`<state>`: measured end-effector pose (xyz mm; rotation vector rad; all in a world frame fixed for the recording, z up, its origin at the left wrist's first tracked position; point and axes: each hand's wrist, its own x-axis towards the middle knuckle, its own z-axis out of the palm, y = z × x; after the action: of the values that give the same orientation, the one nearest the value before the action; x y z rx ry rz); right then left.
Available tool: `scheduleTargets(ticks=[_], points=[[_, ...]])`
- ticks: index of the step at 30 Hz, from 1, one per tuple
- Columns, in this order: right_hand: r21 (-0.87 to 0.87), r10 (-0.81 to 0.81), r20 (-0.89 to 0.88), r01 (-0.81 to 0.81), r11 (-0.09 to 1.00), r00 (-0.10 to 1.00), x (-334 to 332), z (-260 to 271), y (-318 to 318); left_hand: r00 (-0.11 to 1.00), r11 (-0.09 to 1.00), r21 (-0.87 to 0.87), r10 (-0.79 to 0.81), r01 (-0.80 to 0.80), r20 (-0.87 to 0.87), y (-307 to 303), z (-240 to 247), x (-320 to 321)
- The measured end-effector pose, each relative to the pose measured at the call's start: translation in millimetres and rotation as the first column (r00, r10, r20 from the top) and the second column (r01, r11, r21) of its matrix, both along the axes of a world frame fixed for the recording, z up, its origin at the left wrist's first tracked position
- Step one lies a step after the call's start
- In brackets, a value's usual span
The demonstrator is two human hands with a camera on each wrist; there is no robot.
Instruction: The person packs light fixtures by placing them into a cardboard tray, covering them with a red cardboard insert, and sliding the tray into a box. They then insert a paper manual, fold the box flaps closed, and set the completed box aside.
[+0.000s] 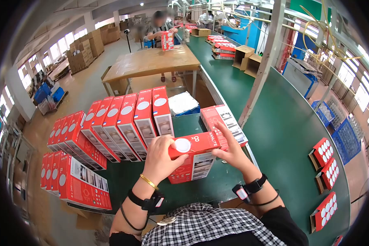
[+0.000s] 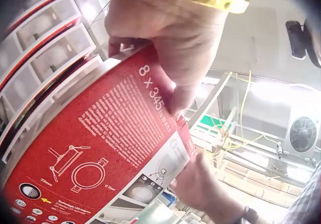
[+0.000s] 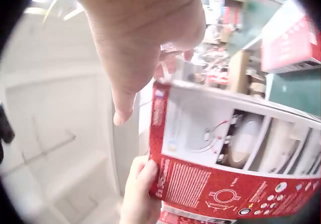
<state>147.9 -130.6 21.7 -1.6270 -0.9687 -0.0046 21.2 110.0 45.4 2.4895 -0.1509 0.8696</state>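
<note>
At the table (image 1: 122, 177), the left hand (image 1: 161, 156) grips a red box (image 1: 197, 158), right hand (image 1: 233, 152) spread alongside.

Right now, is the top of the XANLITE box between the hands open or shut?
Shut: the XANLITE box shows a flat printed top panel, no flap raised. Its underside is hidden.

Green table (image 1: 127, 180) w/ red boxes (image 1: 127, 121) in rows, L; another box (image 1: 217, 118), R; centre box (image 1: 196, 160) poss. too.

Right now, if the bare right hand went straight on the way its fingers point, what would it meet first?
Probably the red-and-white rectangular carton beyond the right hand, though depth is unclear.
</note>
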Motion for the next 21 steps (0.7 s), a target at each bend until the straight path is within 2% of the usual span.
scheduleTargets(ticks=[1, 3, 5, 6, 7, 8, 9, 11, 12, 13, 15, 17, 19, 21], points=[[0.008, -0.010, 0.003, 0.010, 1.000, 1.000, 3.9, -25.9, -5.3, 1.000, 1.000, 0.008, -0.010, 0.010, 0.003, 1.3, 0.5, 1.0], [-0.200, 0.103, -0.356, -0.183, 0.963, 0.929, 3.8, -89.7, -23.0, 0.998, 0.998, -0.034, -0.058, 0.057, -0.003, 0.1, -0.1, 3.3], [-0.198, 0.209, -0.268, -0.266, 0.943, 0.940, -1.4, -136.5, -26.2, 0.998, 0.995, -0.080, -0.060, 0.058, -0.017, -4.3, -0.2, 1.1], [-0.189, 0.156, -0.347, -0.232, 0.954, 0.925, 0.4, -169.0, -29.4, 0.998, 0.987, -0.151, -0.064, 0.059, -0.025, -6.1, 3.5, 1.3], [-0.181, 0.109, -0.430, -0.204, 0.962, 0.896, -1.8, -171.6, -28.2, 0.997, 0.974, -0.222, -0.064, 0.053, -0.039, -6.6, 8.2, 2.2], [-0.072, 0.182, -0.508, -0.252, 0.965, 0.842, -2.3, -172.9, -37.6, 0.995, 0.925, -0.379, -0.060, 0.026, -0.076, -5.6, 14.0, 5.7], [-0.062, 0.186, -0.512, -0.252, 0.966, 0.838, -5.5, -163.6, -46.1, 0.991, 0.908, -0.419, -0.061, 0.007, -0.115, -7.4, 27.7, 9.4], [0.017, 0.131, -0.595, -0.150, 0.989, 0.793, -2.5, -148.2, -67.9, 0.976, 0.796, -0.605, -0.153, 0.028, -0.157, -5.9, 29.9, 33.0], [0.101, 0.110, -0.567, -0.063, 0.993, 0.816, 1.4, -138.7, -76.4, 0.967, 0.878, -0.478, -0.123, 0.001, -0.224, -6.3, 35.1, 45.5], [0.043, 0.055, -0.645, -0.036, 0.998, 0.763, 9.6, -125.2, -89.0, 0.968, 0.878, -0.478, -0.115, -0.006, -0.224, -9.5, 39.7, 59.7], [0.026, -0.052, -0.465, 0.072, 0.997, 0.884, 39.6, -110.2, -101.7, 0.995, 0.974, -0.222, 0.056, -0.036, 0.085, -10.8, 48.3, 79.6], [0.018, -0.104, -0.675, 0.157, 0.987, 0.731, 85.8, -107.9, -108.7, 0.976, 0.966, -0.202, 0.188, -0.163, 0.109, 3.0, 62.7, 80.7], [0.068, -0.046, -0.727, 0.138, 0.988, 0.685, 145.3, -115.9, -112.5, 0.944, 0.944, -0.190, 0.298, -0.270, 0.138, 18.2, 59.5, 77.6], [-0.013, -0.103, -0.762, 0.144, 0.989, 0.639, 190.8, -105.2, -107.9, 0.881, 0.890, -0.066, 0.457, -0.452, 0.122, 42.2, 37.3, 77.4]])
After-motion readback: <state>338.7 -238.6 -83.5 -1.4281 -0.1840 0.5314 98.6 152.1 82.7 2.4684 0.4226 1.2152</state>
